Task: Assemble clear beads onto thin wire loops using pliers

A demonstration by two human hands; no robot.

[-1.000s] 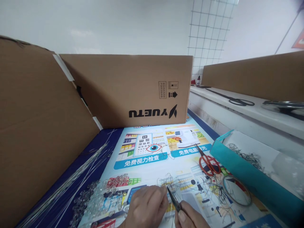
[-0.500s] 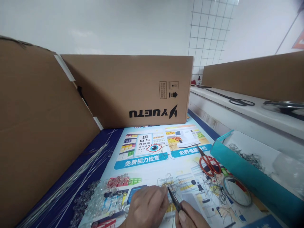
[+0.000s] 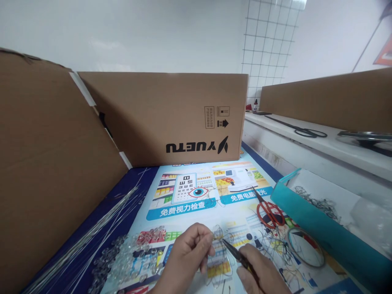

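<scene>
Poster-covered table (image 3: 183, 212), cardboard walls (image 3: 171, 118); hands (image 3: 190, 255) seemingly pinching wire.

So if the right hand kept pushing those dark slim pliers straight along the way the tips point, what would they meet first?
Likely the thin looped wire pinched in the left hand; the right hand aims the dark slim pliers up-left at it, though depth is unclear.

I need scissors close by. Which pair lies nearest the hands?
The red-handled scissors on the printed poster, just beyond the right hand; the black-handled scissors lie away on the white ledge.
</scene>
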